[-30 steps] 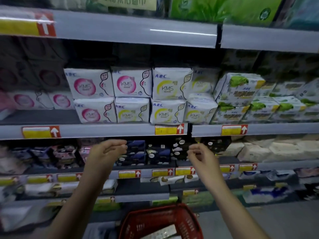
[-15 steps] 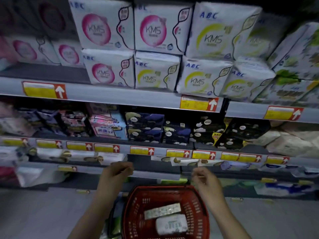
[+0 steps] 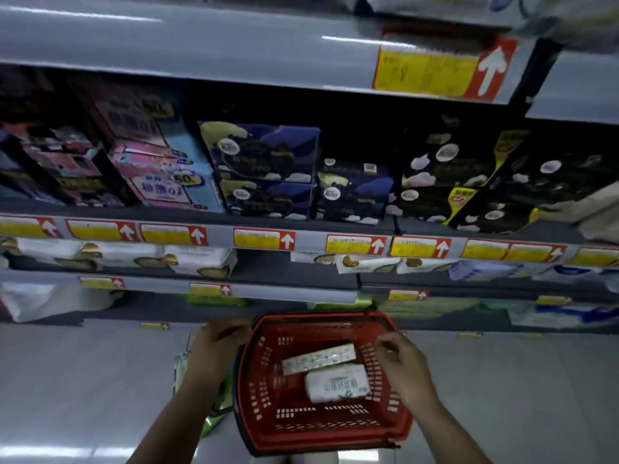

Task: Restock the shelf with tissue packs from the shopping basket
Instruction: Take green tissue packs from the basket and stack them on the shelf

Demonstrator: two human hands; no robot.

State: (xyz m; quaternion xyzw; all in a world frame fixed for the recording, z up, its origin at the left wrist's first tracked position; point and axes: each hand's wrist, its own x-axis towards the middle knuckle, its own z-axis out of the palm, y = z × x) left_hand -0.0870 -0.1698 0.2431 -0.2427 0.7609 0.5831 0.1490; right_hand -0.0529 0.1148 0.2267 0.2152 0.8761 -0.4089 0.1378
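Note:
A red shopping basket [image 3: 321, 426] stands on the floor below the shelves. Inside it lie two tissue packs: a long flat pack [image 3: 318, 358] across the back and a thicker white pack [image 3: 336, 383] in front of it. My left hand [image 3: 217, 349] hovers at the basket's left rim with fingers loosely curled and holds nothing. Over the right rim is my right hand [image 3: 400, 361], fingers loosely curled and empty too. Neither hand touches a pack.
Shelves [image 3: 234, 239] with yellow and red price tags rise behind the basket, stocked with dark blue, black and pink packs. White tissue packs [image 3: 197, 261] sit on the lower shelf. A green packet [image 3: 182, 373] lies on the grey floor left of the basket.
My view has tilted down from the upper shelves to the basket. Both hands have dropped from shelf height to the basket's rim, still empty.

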